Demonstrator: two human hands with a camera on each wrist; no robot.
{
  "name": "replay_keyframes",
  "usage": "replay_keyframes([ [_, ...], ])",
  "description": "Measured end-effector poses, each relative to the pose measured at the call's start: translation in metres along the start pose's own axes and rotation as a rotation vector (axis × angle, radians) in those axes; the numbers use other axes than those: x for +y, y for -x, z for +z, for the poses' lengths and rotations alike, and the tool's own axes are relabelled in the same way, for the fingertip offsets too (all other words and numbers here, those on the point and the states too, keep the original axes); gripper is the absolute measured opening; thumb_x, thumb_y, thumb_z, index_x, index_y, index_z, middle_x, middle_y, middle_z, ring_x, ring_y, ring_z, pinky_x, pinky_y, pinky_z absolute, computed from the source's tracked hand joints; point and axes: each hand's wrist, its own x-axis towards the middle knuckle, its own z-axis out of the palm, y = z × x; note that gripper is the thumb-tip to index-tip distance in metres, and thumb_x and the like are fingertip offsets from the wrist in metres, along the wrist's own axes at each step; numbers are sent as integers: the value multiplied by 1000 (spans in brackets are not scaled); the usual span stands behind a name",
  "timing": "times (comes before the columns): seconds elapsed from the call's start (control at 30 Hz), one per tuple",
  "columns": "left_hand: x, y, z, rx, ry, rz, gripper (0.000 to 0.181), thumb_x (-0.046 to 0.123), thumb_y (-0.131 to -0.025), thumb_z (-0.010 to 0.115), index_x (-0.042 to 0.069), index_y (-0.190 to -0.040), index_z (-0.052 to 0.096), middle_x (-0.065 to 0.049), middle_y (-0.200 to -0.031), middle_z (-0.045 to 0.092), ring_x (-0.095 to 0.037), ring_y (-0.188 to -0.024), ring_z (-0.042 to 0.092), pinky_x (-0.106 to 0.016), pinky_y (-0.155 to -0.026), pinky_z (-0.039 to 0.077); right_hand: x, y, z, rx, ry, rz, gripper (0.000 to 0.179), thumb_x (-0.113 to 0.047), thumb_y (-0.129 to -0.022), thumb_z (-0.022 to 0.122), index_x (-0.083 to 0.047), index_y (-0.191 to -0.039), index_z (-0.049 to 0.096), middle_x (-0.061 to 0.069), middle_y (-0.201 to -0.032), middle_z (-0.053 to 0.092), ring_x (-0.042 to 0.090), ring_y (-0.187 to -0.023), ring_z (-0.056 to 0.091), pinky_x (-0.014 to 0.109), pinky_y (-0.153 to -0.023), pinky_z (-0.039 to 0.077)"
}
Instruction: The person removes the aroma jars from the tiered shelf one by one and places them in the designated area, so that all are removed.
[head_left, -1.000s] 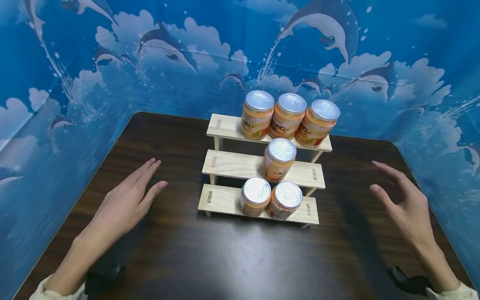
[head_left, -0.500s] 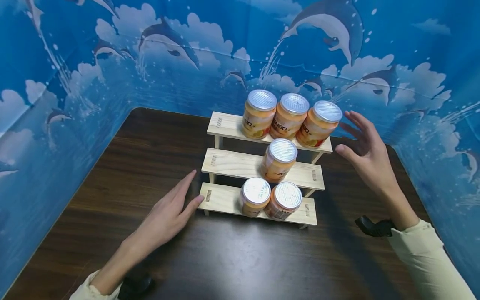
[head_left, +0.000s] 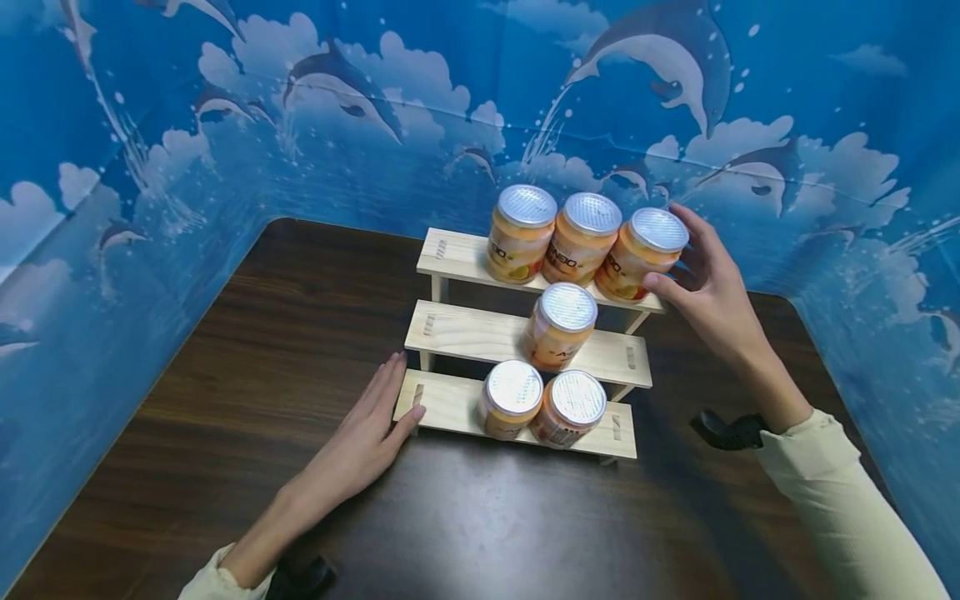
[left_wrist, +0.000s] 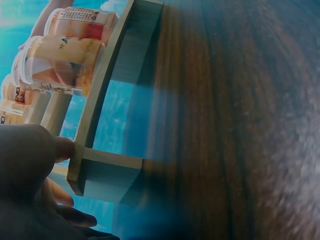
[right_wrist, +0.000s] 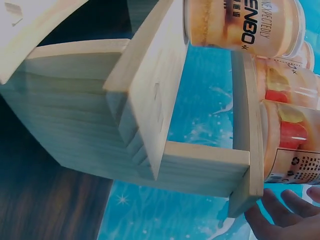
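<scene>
A three-tier light wooden shelf point(head_left: 468, 325) bears several orange jars with silver lids. My left hand point(head_left: 360, 433) is at the left end of the bottom tier, its thumb on the front edge and its fingers straight along the end; the left wrist view shows the thumb point(left_wrist: 64, 149) against the board. At the top tier, my right hand point(head_left: 712, 296) is spread about the rightmost jar point(head_left: 636, 262), thumb in front, other fingers partly hidden behind. In the right wrist view those fingers point(right_wrist: 280, 217) are right beside this jar point(right_wrist: 290, 145).
Two more jars, a left one point(head_left: 519, 242) and a middle one point(head_left: 577, 246), share the top tier. One jar point(head_left: 558, 333) stands on the middle tier, two jars point(head_left: 512, 404) on the bottom. A blue dolphin-print cloth point(head_left: 375, 167) surrounds the dark wooden table point(head_left: 225, 350).
Both hands have moved inward: the left from the open table to the bottom tier's left end, the right up and leftward to the top right jar. The jars and shelf have stayed put.
</scene>
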Motion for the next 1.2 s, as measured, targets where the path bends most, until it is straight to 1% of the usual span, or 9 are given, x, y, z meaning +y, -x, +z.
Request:
replay_keyframes([
  [0.1, -6, -1, 7, 17, 27, 28, 82, 46, -118, 50, -5, -173, 18, -27, -181, 17, -50, -167, 18, -68, -131, 23, 0, -3, 2, -8, -9, 16, 90, -12, -105, 76, -22, -177, 24, 15, -171, 43, 45, -158, 42, 73, -122, 37],
  [0.13, -4, 0, 6, 10, 39, 10, 82, 47, -118, 49, -3, -174, 17, -24, -182, 16, -48, -168, 18, -71, -129, 24, 0, -3, 2, -12, -16, 19, 90, -12, -105, 76, -23, -177, 23, 15, -171, 43, 44, -158, 42, 73, -122, 37],
  [0.27, -13, -1, 14, 14, 54, -5, 79, 51, -119, 43, 8, -177, 14, -16, -184, 14, -40, -170, 16, -68, -130, 25, -1, -6, 5, -23, -39, 24, 91, -10, -104, 76, -24, -177, 24, 15, -168, 44, 42, -156, 43, 71, -124, 37],
  [0.43, -12, 1, 17, 25, 52, 22, 72, 49, -120, 40, 15, -178, 16, -22, -183, 16, -47, -167, 18, -74, -127, 26, -2, -8, 8, -20, -51, 13, 91, -7, -103, 76, -23, -176, 24, 13, -165, 46, 33, -151, 47, 61, -125, 43],
  [0.57, -5, 3, 14, 10, 38, 18, 68, 42, -121, 39, 12, -177, 16, -27, -181, 16, -52, -166, 18, -75, -126, 24, -2, -8, 12, -12, -64, 10, 88, -5, -103, 76, -21, -175, 27, 7, -159, 49, 23, -145, 52, 51, -124, 48],
  [0.7, 6, 4, 8, -24, 19, -11, 68, 36, -121, 39, 5, -176, 15, -28, -181, 14, -51, -167, 15, -72, -130, 21, -1, -8, 15, 4, -78, 14, 87, -6, -103, 76, -20, -174, 29, 0, -154, 51, 15, -140, 53, 48, -122, 49],
  [0.93, 9, 5, 7, -48, -7, -35, 66, 32, -122, 37, 4, -176, 11, -26, -182, 11, -47, -168, 12, -67, -132, 19, -1, -8, 18, 33, -145, 17, 80, -7, -104, 74, -17, -172, 33, -4, -150, 52, 15, -140, 53, 52, -127, 43],
  [1.07, 8, 5, 9, -45, -5, -37, 66, 32, -122, 37, 4, -176, 11, -26, -182, 11, -47, -168, 12, -68, -132, 20, -2, -8, 20, 48, -182, 22, 76, -7, -104, 74, -16, -169, 35, -7, -147, 54, 14, -138, 55, 50, -127, 44],
  [1.2, 7, 5, 11, -43, -5, -43, 66, 33, -122, 36, 3, -176, 12, -26, -181, 12, -47, -168, 13, -67, -132, 20, -2, -9, 21, 59, -175, 23, 73, -9, -105, 74, -15, -168, 37, -8, -145, 55, 14, -135, 57, 46, -124, 48],
])
